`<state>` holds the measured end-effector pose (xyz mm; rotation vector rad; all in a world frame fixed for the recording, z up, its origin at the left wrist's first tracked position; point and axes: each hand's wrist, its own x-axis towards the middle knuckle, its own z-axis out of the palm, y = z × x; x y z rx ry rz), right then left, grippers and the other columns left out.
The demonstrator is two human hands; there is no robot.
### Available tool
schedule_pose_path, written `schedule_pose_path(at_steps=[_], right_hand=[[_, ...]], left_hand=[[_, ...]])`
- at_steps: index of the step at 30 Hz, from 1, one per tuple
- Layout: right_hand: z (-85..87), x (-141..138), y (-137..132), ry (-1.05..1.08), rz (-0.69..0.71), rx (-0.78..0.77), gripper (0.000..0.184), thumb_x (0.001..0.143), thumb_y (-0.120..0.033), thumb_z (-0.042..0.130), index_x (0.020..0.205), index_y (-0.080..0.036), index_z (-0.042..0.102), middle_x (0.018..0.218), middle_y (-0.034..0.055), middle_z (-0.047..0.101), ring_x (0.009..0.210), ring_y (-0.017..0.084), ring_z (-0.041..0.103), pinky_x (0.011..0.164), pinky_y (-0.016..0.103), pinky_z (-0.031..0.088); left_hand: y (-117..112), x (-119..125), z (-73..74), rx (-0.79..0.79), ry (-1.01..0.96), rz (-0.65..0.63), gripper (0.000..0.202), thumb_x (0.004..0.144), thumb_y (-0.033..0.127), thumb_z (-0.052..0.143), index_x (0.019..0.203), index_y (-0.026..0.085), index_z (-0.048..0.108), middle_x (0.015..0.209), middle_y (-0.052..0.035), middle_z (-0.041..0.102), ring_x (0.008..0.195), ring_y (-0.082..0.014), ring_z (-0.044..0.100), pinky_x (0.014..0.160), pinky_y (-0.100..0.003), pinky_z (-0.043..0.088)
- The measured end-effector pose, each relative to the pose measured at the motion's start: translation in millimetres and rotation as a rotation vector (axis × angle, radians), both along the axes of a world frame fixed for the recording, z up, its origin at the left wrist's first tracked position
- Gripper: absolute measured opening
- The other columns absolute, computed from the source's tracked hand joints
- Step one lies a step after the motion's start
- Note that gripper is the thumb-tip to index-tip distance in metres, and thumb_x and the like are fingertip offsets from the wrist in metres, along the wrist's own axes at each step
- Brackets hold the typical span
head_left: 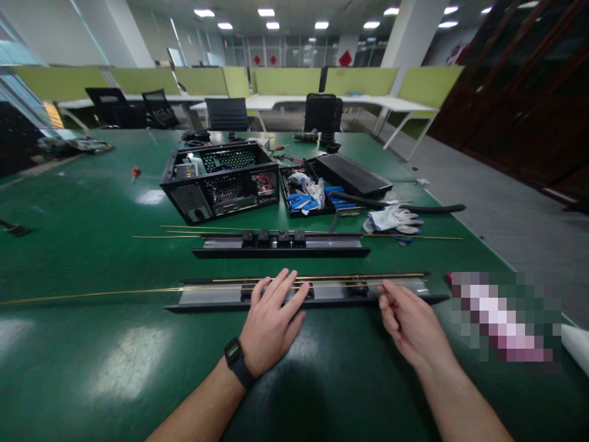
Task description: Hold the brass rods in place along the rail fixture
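A long black-edged channel [202,297] with a pale, shiny inside lies across the table in front of me. Several thin brass rods [322,279] run along it, and one long rod [92,294] sticks out far to the left. Dark blocks [356,285] sit inside the channel. My left hand [269,328], with a black watch at the wrist, rests palm down over the channel and rods, fingers spread. At the channel's right part my right hand [411,325] is closed, thumb and forefinger pinching the end of a brass rod.
Beyond lies a second channel [280,252] with several black blocks and rods. Behind it stand an open black computer case [243,184], a black tray [317,210] holding gloves, and a loose pair of gloves [391,220]. A blurred pink item [501,319] is at right.
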<state>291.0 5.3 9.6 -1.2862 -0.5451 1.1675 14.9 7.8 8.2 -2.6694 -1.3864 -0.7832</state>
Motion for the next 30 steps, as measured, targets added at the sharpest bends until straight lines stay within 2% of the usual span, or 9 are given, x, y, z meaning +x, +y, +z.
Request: schedule_pose_path(at_steps=[8,15,22,26,30], right_hand=[[1.5,2,2,0.035,-0.061,0.010,0.033,0.071,-0.040,0.085,0.082,-0.016,0.064,0.060,-0.0022,0.058,0.032,0.004,0.037,0.024,0.013,0.023],[0.0,-3,0,0.022,0.033,0.015,0.033,0.071,-0.040,0.086,0.081,-0.016,0.065,0.060,-0.0014,0.059,0.032,0.003,0.035,0.024,0.013,0.024],[4.7,-8,-2,0.019,0.067,-0.023,0.038,0.068,-0.042,0.088,0.081,-0.015,0.066,0.060,-0.0008,0.060,0.031,0.003,0.036,0.023,0.012,0.022],[4.4,-7,-2,0.024,0.009,-0.012,0.039,0.069,-0.046,0.086,0.082,-0.016,0.064,0.059,-0.0010,0.060,0.030,0.003,0.036,0.022,0.013,0.021],[1.6,-5,-1,0.033,-0.010,0.031,0.039,0.066,-0.042,0.088,0.078,-0.016,0.062,0.059,-0.0025,0.059,0.031,0.003,0.036,0.023,0.012,0.023]], left_hand=[[-1,-1,-1.8,0.004,-0.016,-0.009,0.049,0.096,0.029,0.054,0.145,0.028,0.049,0.155,-0.0096,0.044,0.145,-0.0282,0.036,0.116,-0.052,0.026],[-2,-1,0.4,0.004,-0.025,-0.005,0.049,0.096,0.030,0.055,0.144,0.028,0.050,0.154,-0.0099,0.045,0.145,-0.0286,0.036,0.117,-0.053,0.026],[-3,-2,0.9,0.006,-0.026,-0.008,0.048,0.095,0.030,0.054,0.143,0.027,0.051,0.154,-0.0100,0.045,0.145,-0.0284,0.036,0.117,-0.052,0.026],[-3,-2,-1.0,0.005,-0.018,-0.008,0.049,0.095,0.030,0.055,0.144,0.028,0.050,0.154,-0.0097,0.044,0.145,-0.0279,0.036,0.117,-0.052,0.026],[-3,-2,-2.3,0.026,-0.019,-0.014,0.050,0.094,0.029,0.057,0.144,0.028,0.051,0.154,-0.0103,0.045,0.144,-0.0289,0.038,0.116,-0.052,0.027]])
